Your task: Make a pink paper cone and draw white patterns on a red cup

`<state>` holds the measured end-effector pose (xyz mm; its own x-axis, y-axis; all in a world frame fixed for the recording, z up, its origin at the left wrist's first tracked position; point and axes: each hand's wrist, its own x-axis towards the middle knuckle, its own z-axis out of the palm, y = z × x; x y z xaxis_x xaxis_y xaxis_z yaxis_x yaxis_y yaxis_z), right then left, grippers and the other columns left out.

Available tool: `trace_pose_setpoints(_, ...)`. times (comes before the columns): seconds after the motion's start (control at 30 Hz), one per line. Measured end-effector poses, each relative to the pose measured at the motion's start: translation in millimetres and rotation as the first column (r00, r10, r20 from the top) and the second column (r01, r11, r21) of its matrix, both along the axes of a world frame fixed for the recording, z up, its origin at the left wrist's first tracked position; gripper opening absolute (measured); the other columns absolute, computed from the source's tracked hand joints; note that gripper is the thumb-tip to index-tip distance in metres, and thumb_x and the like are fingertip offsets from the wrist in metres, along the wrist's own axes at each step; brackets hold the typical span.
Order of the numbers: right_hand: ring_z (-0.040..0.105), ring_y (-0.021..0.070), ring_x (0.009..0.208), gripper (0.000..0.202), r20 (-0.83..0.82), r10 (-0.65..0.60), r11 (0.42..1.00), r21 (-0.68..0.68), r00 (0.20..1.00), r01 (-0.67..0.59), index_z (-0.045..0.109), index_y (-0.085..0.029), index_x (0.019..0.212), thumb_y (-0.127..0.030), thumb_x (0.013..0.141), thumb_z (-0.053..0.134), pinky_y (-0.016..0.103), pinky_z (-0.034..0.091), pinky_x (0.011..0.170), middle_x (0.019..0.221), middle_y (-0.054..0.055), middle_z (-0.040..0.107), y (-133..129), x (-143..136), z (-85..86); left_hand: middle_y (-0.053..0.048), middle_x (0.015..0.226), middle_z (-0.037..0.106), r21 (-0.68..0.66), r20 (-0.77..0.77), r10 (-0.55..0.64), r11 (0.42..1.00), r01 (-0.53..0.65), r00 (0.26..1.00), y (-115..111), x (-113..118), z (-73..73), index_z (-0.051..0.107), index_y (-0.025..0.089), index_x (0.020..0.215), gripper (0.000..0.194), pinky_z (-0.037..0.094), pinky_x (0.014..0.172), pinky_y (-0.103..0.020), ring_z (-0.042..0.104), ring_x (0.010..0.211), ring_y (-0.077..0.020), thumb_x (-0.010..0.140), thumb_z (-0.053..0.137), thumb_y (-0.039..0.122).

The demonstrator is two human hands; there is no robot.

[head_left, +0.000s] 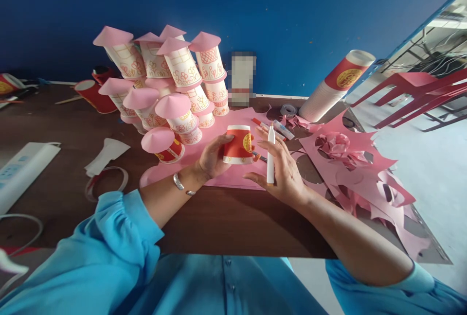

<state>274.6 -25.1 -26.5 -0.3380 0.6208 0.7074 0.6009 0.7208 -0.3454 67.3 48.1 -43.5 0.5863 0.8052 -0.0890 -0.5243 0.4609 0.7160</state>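
At far left on the dark brown tabletop (233, 222), a long white power strip with blue patches (31, 171); next, a cluster of white drawn-on paper-cup towers with pink cone roofs (187, 69). Then the bare left hand (213, 157), closed round a tapered red-and-white paper cup with a yellow emblem (237, 145), thumb on the near wall. Held in the air above a pink paper sheet (233, 176), narrow end up, wide end down, long axis nearly upright, emblem toward the right. Looks light, smooth, fairly stiff end to end but easy to dent at the side; best gripped softly, near either firmer rim. Just right, the bare right hand (284, 169), thumb stretched out, holding a slim white marker pen with an orange-brown tip (270, 159) against the fingers: seemingly light and rigid, best taken by the barrel, tip up, long axis near upright. Farther right, a tall leaning stack of nested paper cups (330, 92) and cut pink paper scraps (372, 174).
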Motion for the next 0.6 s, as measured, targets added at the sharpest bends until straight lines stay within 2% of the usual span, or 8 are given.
trace_pose_setpoints(0.13,0.068,0.0419,0.150,0.080,0.025,0.000,1.000,-0.027,1.000,0.001,0.044,-0.028,0.162,-0.047,0.099,0.089,0.067,0.059,0.124,0.161,0.022,0.067,1.5,0.4,-2.1,-0.009,0.107,0.087,0.053,-0.007,-0.030,0.998,0.030,1.000,-0.8,1.2,1.1,0.084,0.020,0.112,0.041,0.066,0.094,-0.048,0.080,0.107,-0.0346,0.084,0.087,0.049)
trace_pose_setpoints(0.27,0.066,0.0408,0.152,0.074,0.040,0.018,0.999,-0.041,0.999,-0.016,0.044,-0.028,0.163,-0.046,0.103,0.084,0.066,0.058,0.124,0.160,0.021,0.067,3.6,2.8,-4.5,-0.008,0.103,0.086,0.121,-0.052,-0.026,0.992,0.032,0.998,-2.3,1.0,0.2,0.082,0.020,0.113,0.039,0.063,0.098,-0.045,0.079,0.109,-0.0333,0.087,0.085,0.049)
trace_pose_setpoints(0.4,0.070,0.0404,0.143,0.070,0.044,0.011,1.000,-0.017,0.999,-0.010,0.043,-0.026,0.162,-0.046,0.105,0.081,0.065,0.061,0.118,0.156,0.021,0.068,5.5,4.5,-6.9,-0.006,0.106,0.085,0.134,-0.076,-0.018,0.991,0.028,0.997,-3.0,0.6,-2.9,0.084,0.021,0.113,0.044,0.063,0.094,-0.041,0.078,0.110,-0.0322,0.082,0.090,0.051)
trace_pose_setpoints(0.5,0.072,0.0405,0.136,0.074,0.041,-0.008,1.000,0.019,0.999,0.007,0.043,-0.026,0.162,-0.052,0.104,0.081,0.066,0.063,0.115,0.153,0.021,0.069,6.8,4.3,-8.2,-0.008,0.109,0.085,0.142,-0.084,-0.001,0.990,0.013,0.996,-2.8,3.0,-2.9,0.084,0.022,0.111,0.045,0.062,0.101,-0.042,0.077,0.114,-0.0326,0.085,0.090,0.057)
trace_pose_setpoints(0.6,0.068,0.0420,0.139,0.079,-0.016,-0.052,0.997,0.048,0.999,0.053,0.046,-0.025,0.161,-0.059,0.100,0.083,0.063,0.069,0.107,0.153,0.022,0.066,8.1,4.3,-9.9,-0.010,0.118,0.083,0.140,-0.051,0.081,0.987,-0.073,0.995,-2.4,6.8,-1.0,0.081,0.023,0.110,0.045,0.057,0.112,-0.044,0.073,0.126,-0.0314,0.089,0.088,0.062)
